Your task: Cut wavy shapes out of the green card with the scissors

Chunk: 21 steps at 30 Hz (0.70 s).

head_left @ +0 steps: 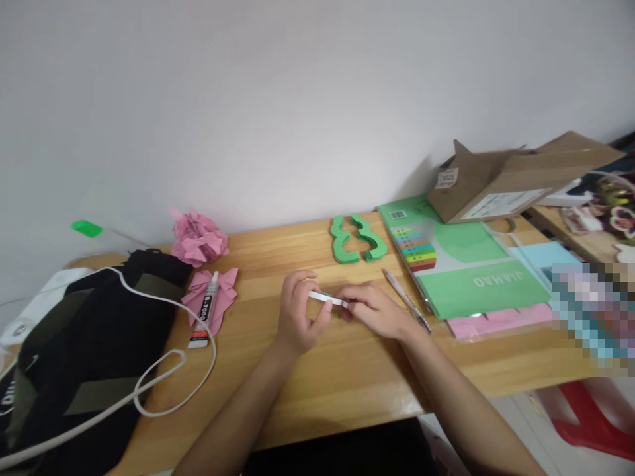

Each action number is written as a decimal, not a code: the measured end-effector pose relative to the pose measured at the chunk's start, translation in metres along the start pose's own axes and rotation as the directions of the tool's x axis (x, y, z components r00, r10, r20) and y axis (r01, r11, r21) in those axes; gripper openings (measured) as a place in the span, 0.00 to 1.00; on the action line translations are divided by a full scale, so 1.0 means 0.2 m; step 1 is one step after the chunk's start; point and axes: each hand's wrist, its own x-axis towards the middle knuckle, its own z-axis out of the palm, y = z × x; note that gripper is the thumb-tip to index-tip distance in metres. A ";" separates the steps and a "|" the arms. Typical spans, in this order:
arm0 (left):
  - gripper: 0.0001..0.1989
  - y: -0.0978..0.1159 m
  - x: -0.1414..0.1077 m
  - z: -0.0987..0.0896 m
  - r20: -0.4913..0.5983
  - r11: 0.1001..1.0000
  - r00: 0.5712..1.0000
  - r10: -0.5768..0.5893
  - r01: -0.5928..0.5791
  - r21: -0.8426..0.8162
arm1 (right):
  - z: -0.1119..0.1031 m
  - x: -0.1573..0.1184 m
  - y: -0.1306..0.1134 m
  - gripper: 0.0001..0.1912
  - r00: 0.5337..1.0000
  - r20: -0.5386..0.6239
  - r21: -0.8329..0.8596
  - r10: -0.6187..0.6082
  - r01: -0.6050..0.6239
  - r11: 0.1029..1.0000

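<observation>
My left hand (298, 314) is closed around the left end of a narrow white strip-like object (321, 297), with the thumb below it. The fingers of my right hand (372, 309) pinch its right end; their tips hide part of it. Its exact kind is too small to make out. Both hands are above the middle of the wooden table. A pen (407, 301) lies just right of my right hand. Beyond the hands are two stacks of curvy green paper cutouts (343, 244), side by side.
Left are a folded pink paper flower (198, 239), pink paper pieces (228, 291) under a B-7000 glue tube (204, 311), a white cable (215, 350) and a black bag (124, 317). Right, a green paper pack (486, 291) lies partly under an open cardboard box (501, 175).
</observation>
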 end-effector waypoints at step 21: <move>0.03 0.18 -0.17 -0.33 0.793 0.992 0.597 -0.123 0.044 0.121 | -0.15 0.00 -0.12 0.13 0.954 0.040 -0.727 0.296 -0.176 0.664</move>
